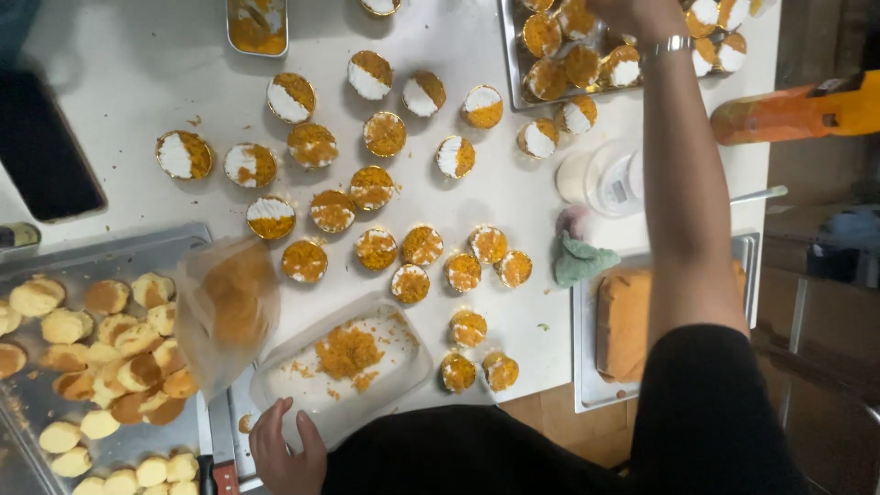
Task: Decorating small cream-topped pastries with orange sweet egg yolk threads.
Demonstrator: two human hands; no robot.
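Observation:
My left hand [284, 451] is at the bottom edge, its fingers curled on the near corner of a clear plastic container [403, 371] that holds a heap of orange crumbs [348, 351]. Beside it stands a blurred clear bag of orange crumbs [229, 307]. My right arm, in a black sleeve with a metal wristband, reaches to the far side. My right hand [632, 13] is over a metal tray [510, 64] of filled cups and is cut off by the frame's top. Several round cups topped with white cream and orange crumbs [376, 188] cover the white table [119, 82].
A baking tray [110, 252] at the left holds several pale round cakes [119, 344]. Another tray [587, 376] at the right carries an orange cake slab [623, 321]. A green cloth [579, 261], a white jar [605, 179], an orange tool [797, 112] and a dark device [41, 151] lie around.

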